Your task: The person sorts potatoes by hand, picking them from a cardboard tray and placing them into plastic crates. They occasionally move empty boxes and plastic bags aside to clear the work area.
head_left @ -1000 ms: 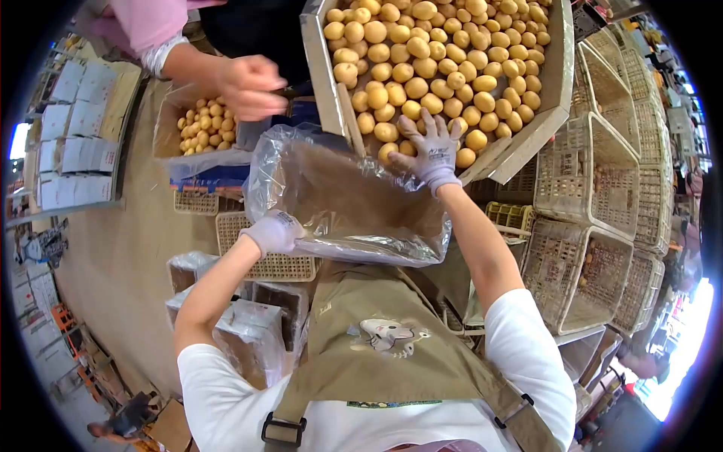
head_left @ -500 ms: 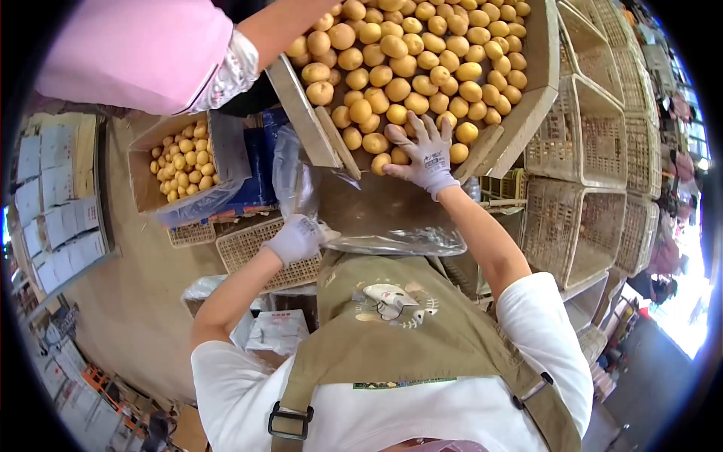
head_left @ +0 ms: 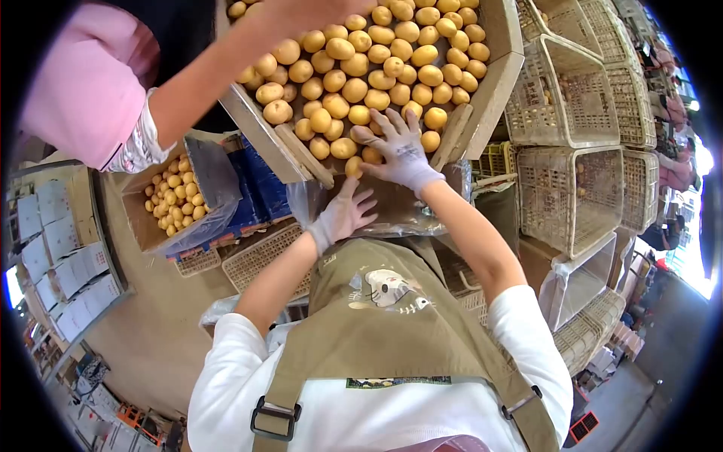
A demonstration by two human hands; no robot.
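Yellow potatoes (head_left: 355, 90) cover a wood-edged sorting tray (head_left: 493, 102) in front of me. My right hand (head_left: 403, 156), in a pale glove, lies open at the tray's mouth, its spread fingers touching the nearest potatoes. My left hand (head_left: 343, 217), gloved too, is raised palm inward just below the mouth. Its fingers are apart, and one fingertip comes right up to a single potato (head_left: 353, 166) at the lip. Beneath both hands, a clear plastic liner (head_left: 403, 227) hangs in front of my apron.
Another person's bare forearm (head_left: 218, 79) reaches across the tray's upper left. A carton of potatoes (head_left: 143, 218) stands at left beside a blue sheet. Stacked plastic crates (head_left: 557, 200) line the right side. A low crate (head_left: 263, 260) sits left of my apron.
My left hand has let go of the plastic liner and moved up and right to the tray's lip, fingers spreading. The other person's arm now reaches farther over the potatoes. My view has shifted.
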